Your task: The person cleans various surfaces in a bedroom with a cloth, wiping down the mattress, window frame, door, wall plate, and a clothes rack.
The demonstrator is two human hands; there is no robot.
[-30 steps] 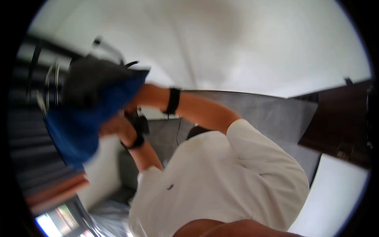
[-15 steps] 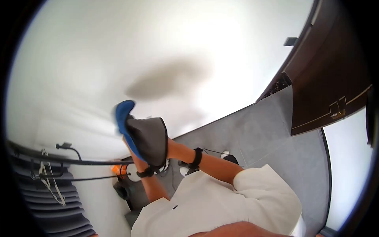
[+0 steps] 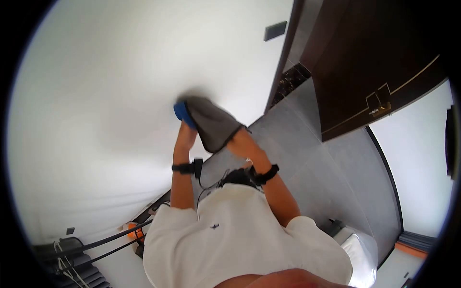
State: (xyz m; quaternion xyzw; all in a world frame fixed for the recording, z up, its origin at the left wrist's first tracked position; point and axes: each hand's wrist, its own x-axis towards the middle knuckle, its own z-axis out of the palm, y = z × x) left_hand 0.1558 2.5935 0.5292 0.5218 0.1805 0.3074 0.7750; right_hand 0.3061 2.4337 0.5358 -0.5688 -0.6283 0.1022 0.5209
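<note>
Both hands hold a grey cloth (image 3: 211, 122) with dark edging and a blue part at its upper left end. It is held up in front of the white wall; whether it touches the wall I cannot tell. My left hand (image 3: 185, 138) is closed at the blue end, its fingers largely hidden by the material. Around the lower right corner my right hand (image 3: 242, 145) is closed, slightly blurred. Black bands with cables sit on both wrists.
A dark wooden door (image 3: 355, 72) with a brass handle stands open at the right. A dark switch plate (image 3: 275, 31) is on the wall. At lower left are black rails (image 3: 105, 236), hangers and an orange item (image 3: 135, 232). Grey tiles (image 3: 307, 158) cover the floor.
The cloth has turned, with less of its blue showing, and both hands have shifted to the right in view. My view has swung so the door and switch plate appear further left.
</note>
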